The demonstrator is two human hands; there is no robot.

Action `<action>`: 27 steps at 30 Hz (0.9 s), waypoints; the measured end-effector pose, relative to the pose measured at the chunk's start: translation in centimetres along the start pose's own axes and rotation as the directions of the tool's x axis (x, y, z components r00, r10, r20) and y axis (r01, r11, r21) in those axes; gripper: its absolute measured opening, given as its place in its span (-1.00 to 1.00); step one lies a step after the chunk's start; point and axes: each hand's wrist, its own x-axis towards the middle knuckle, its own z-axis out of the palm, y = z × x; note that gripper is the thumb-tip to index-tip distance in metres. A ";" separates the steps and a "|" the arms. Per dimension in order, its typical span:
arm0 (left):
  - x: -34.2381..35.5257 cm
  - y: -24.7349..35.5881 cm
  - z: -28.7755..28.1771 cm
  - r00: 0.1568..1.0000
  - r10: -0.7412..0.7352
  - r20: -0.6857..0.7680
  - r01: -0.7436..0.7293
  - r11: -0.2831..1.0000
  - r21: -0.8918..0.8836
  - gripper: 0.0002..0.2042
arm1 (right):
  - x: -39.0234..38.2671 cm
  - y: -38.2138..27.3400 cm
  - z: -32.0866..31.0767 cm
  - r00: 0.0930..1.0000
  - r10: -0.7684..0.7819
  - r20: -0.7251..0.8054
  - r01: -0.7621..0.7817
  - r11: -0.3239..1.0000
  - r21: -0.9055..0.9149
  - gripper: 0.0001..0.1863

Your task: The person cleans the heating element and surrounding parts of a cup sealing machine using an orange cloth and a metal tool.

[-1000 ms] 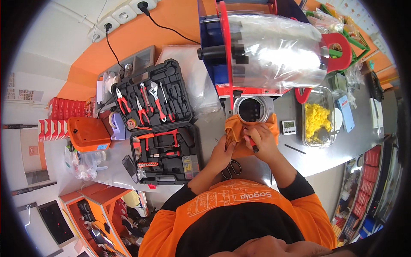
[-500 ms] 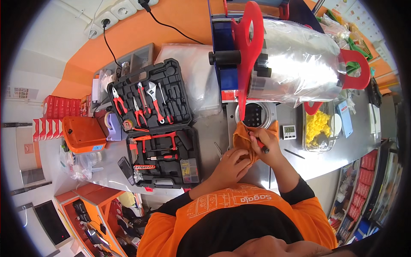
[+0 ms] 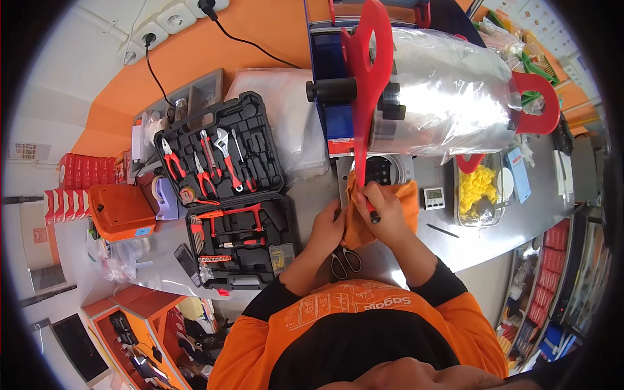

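An orange cloth (image 3: 402,203) lies bunched below the red end of the roll holder, in front of a metal plate with a round opening (image 3: 379,170). My right hand (image 3: 385,213) is closed around a tool with a black-and-red handle (image 3: 373,215), probably a screwdriver; its working end is hidden. That hand rests over the cloth. At the cloth's left edge my left hand (image 3: 328,227) has its fingers curled against the fabric, gripping it. Dark-handled scissors (image 3: 345,262) lie between my forearms, near the table's front edge.
Left of my arm lies an opened black tool case (image 3: 242,195). A red-framed holder with a clear plastic roll (image 3: 445,94) stands at the back. To the right are a small timer (image 3: 433,198), a black pen (image 3: 442,230) and a container of yellow material (image 3: 480,195).
My left hand has moved left and turned on its side, spreading the cloth wider. My right hand has shifted slightly left with the tool. The scissors now show between my arms.
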 end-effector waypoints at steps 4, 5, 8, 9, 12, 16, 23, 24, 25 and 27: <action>0.1 -0.3 0.2 1.000 0.007 -0.021 -0.006 1.000 0.029 -0.78 | -1.0 0.9 -0.6 0.998 -0.060 -0.026 0.060 0.998 0.017 -0.86; 0.1 -0.1 0.3 1.000 0.012 -0.026 -0.011 0.999 0.046 -0.78 | -1.2 1.0 -0.7 0.996 -0.073 -0.059 0.076 0.996 0.048 -0.87; -0.2 0.6 0.4 0.999 0.006 -0.033 -0.003 0.997 0.082 -0.78 | -1.5 0.7 -0.6 0.990 -0.118 -0.078 0.124 0.989 0.075 -0.89; -0.1 0.7 0.3 1.000 -0.007 -0.028 0.009 0.996 0.085 -0.78 | -1.5 0.5 -0.5 0.989 -0.134 -0.070 0.139 0.988 0.073 -0.89; -0.2 0.7 0.1 1.000 -0.017 -0.003 0.017 0.999 0.051 -0.80 | -1.2 0.6 0.5 0.991 -0.133 -0.032 0.132 0.991 -0.026 -0.83; -0.5 1.0 0.3 0.999 -0.042 0.000 0.042 0.997 -0.066 -0.80 | -0.2 -0.6 1.7 0.989 -0.149 0.000 0.146 0.967 -0.210 -0.76; 0.9 -2.2 -0.1 0.999 -0.047 0.013 0.048 0.993 -0.111 -0.64 | 2.5 -2.6 3.1 0.997 -0.069 -0.028 0.049 0.889 -0.456 -0.79; 1.6 -3.6 -0.2 1.000 -0.017 0.017 0.019 0.990 -0.139 -0.62 | 2.9 -3.0 3.4 0.996 -0.081 -0.042 0.048 0.858 -0.511 -0.79; 1.9 -4.4 -0.2 1.000 0.012 0.024 -0.008 0.986 -0.166 -0.59 | 3.1 -3.3 3.9 0.998 -0.048 -0.034 0.021 0.829 -0.559 -0.79; 0.7 -1.2 0.1 0.998 0.057 0.023 -0.057 0.998 -0.028 -0.61 | 3.5 -3.4 4.5 0.999 0.023 -0.034 -0.040 0.753 -0.656 -0.78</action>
